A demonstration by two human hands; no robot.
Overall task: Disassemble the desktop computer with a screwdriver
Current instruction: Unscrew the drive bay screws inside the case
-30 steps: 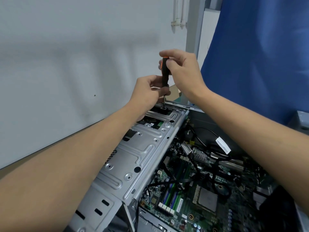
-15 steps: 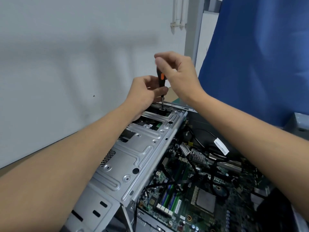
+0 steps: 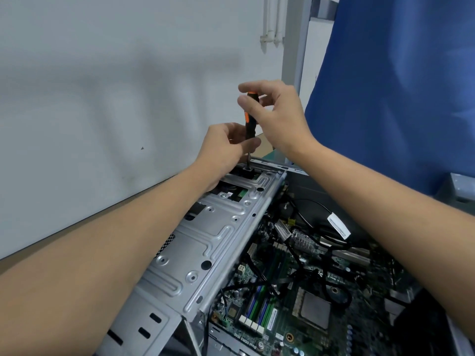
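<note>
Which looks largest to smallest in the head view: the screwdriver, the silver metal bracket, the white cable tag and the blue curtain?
1. blue curtain
2. silver metal bracket
3. screwdriver, partly covered
4. white cable tag

A pale grey wall (image 3: 102, 86) fills the left and upper frame, crossed by soft, blurred shadows. White pipes (image 3: 272, 27) and a grey post (image 3: 295, 60) stand at top centre, with blue fabric (image 3: 398, 86) at upper right. A brown surface (image 3: 10, 263) runs along the wall's foot at lower left.
</note>
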